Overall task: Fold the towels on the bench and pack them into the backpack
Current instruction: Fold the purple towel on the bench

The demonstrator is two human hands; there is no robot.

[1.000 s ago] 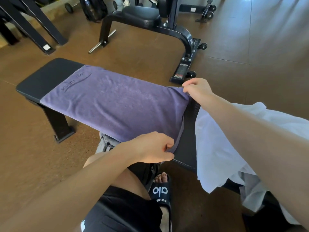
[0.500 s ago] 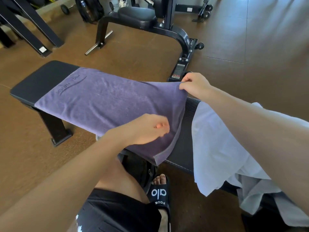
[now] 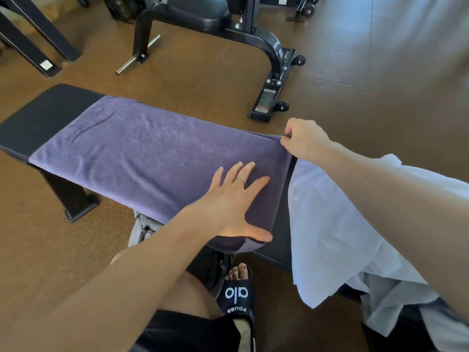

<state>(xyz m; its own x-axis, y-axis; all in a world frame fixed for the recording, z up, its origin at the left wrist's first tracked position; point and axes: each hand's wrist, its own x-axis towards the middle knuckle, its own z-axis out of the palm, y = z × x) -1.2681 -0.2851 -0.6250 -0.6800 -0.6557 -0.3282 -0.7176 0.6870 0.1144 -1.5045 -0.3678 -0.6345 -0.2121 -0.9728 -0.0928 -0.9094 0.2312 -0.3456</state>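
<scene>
A towel (image 3: 152, 158) lies flat along the counter (image 3: 43, 115), leaving the counter's left end bare. To its right, 1 more towel (image 3: 327, 219) drapes over the counter's near edge. The left hand (image 3: 228, 207) rests flat on the first towel's near right part; the right hand (image 3: 302, 141) pinches its far right corner. An exercise machine (image 3: 228, 24) stands on the floor behind the counter.

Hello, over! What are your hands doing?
Left hand flat on purple towel. Right hand pinching its far corner. White towel waiting beside.
</scene>
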